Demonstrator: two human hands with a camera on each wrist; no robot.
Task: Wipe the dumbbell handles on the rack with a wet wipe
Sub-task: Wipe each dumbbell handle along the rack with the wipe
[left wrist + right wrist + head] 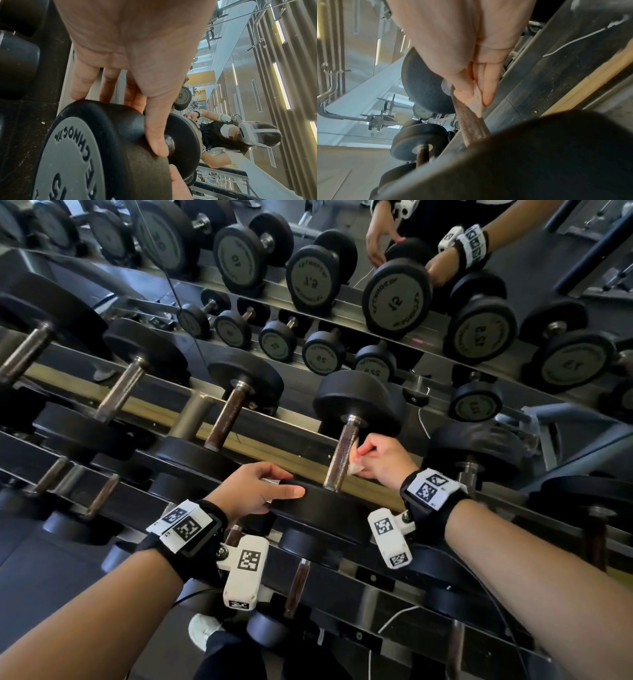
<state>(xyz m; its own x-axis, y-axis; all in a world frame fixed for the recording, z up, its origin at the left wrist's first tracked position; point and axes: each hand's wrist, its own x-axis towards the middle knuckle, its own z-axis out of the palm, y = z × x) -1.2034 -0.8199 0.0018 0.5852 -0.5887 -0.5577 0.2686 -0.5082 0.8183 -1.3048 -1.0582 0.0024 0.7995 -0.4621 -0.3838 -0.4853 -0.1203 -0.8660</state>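
head view: my left hand (255,491) grips the heavy dumbbell's rubber head (322,508), steadying it; my right hand (383,458) pinches the limp wet wipe (355,462) against its stiff, knurled handle (342,457).

A gym: rows of black dumbbells (356,405) sat on a tiered metal rack (281,446), a wall mirror (513,268) behind it.
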